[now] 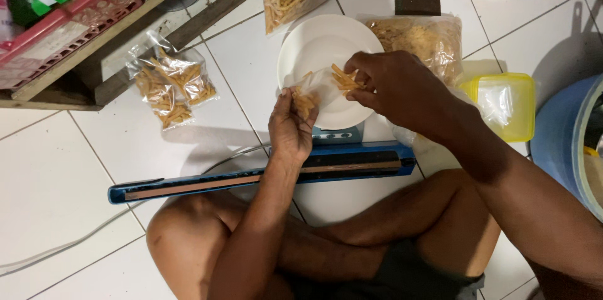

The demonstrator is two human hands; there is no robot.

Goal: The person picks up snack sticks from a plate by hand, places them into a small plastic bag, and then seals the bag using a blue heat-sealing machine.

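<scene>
Snack sticks (343, 79): pinched in our right hand (392, 85) over small clear bag (309, 96), which our left hand (291, 125) fingers grip open, above white plate (314, 45).

White tile floor (56, 168) under blue sealer (251, 177)

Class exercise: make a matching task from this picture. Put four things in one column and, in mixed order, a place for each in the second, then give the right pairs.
Things:
1. white plate
2. blue sealer
3. yellow-lidded box
4. small filled snack bags

Places:
A. on the floor by the wooden shelf, far left
B. right of the plate, beside the blue tub
C. under the two hands
D. across the floor, in front of the person's crossed legs

Pairs: 1-C, 2-D, 3-B, 4-A
</scene>
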